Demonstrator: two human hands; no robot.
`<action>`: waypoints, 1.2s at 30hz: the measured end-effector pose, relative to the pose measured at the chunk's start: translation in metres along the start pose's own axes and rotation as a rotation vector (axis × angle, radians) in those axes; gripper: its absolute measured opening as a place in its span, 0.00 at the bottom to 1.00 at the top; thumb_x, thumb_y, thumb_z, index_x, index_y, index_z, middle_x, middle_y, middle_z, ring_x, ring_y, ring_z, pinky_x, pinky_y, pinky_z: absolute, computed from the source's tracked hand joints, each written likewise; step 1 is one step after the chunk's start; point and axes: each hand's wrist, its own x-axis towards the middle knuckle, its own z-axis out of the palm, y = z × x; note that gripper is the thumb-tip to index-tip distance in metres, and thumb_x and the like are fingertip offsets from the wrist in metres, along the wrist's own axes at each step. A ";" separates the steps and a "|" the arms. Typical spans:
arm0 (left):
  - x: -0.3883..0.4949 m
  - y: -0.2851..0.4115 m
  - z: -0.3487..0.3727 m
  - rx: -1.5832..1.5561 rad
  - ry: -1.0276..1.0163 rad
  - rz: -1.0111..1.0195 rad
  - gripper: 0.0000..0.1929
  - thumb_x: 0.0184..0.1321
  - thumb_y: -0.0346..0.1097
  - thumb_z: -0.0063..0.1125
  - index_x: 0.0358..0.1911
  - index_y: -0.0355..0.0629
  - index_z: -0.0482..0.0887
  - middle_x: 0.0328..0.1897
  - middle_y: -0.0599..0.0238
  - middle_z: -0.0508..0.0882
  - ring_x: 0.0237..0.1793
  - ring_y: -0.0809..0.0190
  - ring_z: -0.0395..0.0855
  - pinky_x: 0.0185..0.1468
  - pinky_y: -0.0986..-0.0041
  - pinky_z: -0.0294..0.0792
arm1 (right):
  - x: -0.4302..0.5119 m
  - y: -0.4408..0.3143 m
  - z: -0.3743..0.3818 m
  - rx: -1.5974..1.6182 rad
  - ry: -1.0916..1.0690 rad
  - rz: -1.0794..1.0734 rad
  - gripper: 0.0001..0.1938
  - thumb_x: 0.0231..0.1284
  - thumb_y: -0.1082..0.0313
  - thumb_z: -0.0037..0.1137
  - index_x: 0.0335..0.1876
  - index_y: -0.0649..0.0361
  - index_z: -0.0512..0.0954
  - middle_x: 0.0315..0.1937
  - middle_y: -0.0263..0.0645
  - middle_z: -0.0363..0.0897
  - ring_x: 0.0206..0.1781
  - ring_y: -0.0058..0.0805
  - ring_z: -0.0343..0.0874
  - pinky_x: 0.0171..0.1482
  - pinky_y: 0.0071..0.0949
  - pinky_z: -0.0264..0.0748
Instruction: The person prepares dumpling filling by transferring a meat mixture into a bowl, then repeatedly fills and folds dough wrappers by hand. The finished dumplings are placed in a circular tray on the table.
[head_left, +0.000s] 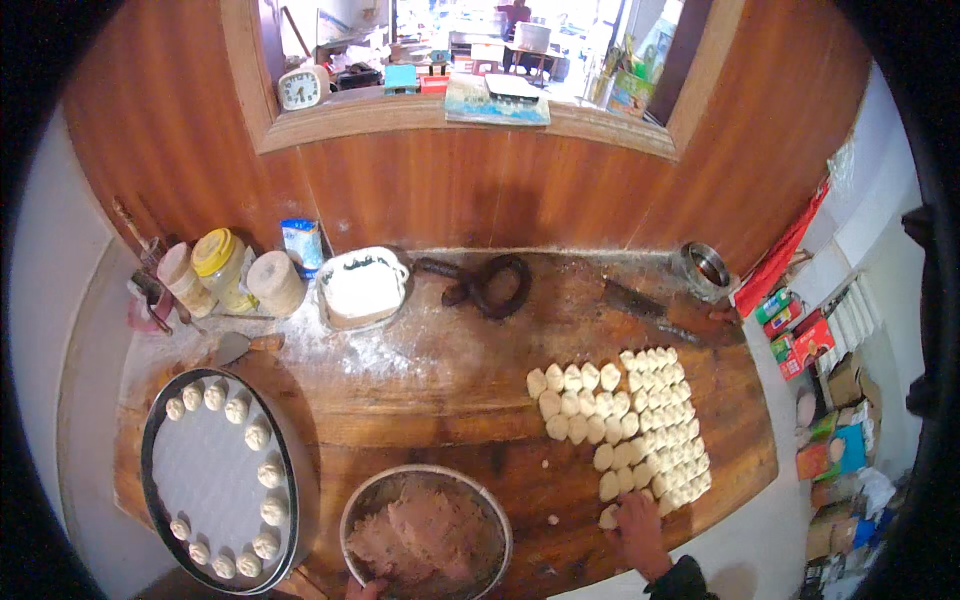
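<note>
My right hand (640, 529) reaches down at the near end of the rows of dough pieces. Its fingertips touch or cover some of them, beside a flattened dough round (608, 516); whether they pinch one is hidden. Only the fingers of my left hand (365, 589) show, at the bottom edge by the near rim of a round bowl (507, 517). Reddish-brown minced filling (435, 529) lies heaped in that bowl. Flattened rounds (596, 405) form the left rows, and smaller uncut-looking lumps of dough (667, 420) sit packed on the right.
Pleated buns (271, 474) line the edge of a round steamer tray (161, 480) at left. Behind stand a flour container (364, 292), a yellow-lidded jar (219, 262) and a scraper (232, 347). A cleaver (634, 298) and metal pot (705, 270) lie back right.
</note>
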 end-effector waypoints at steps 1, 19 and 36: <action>-0.002 -0.004 -0.004 0.003 -0.009 0.025 0.25 0.68 0.43 0.61 0.64 0.37 0.76 0.58 0.61 0.82 0.55 0.59 0.80 0.61 0.65 0.72 | 0.000 0.000 -0.003 -0.030 -0.073 0.013 0.22 0.41 0.66 0.73 0.45 0.58 0.78 0.54 0.48 0.76 0.57 0.56 0.75 0.57 0.55 0.72; 0.021 0.020 -0.034 0.129 -0.338 0.161 0.35 0.73 0.53 0.47 0.75 0.33 0.65 0.62 0.50 0.82 0.46 0.55 0.89 0.41 0.68 0.87 | -0.015 -0.158 0.036 1.391 -0.181 0.255 0.14 0.73 0.62 0.62 0.56 0.60 0.76 0.44 0.31 0.81 0.46 0.21 0.82 0.47 0.26 0.83; -0.076 -0.056 -0.032 -0.106 -0.305 0.115 0.30 0.81 0.60 0.35 0.68 0.42 0.70 0.52 0.55 0.82 0.44 0.56 0.86 0.46 0.64 0.82 | 0.001 -0.198 0.059 0.153 0.056 -0.049 0.32 0.70 0.61 0.51 0.75 0.70 0.64 0.80 0.56 0.56 0.85 0.55 0.49 0.83 0.53 0.47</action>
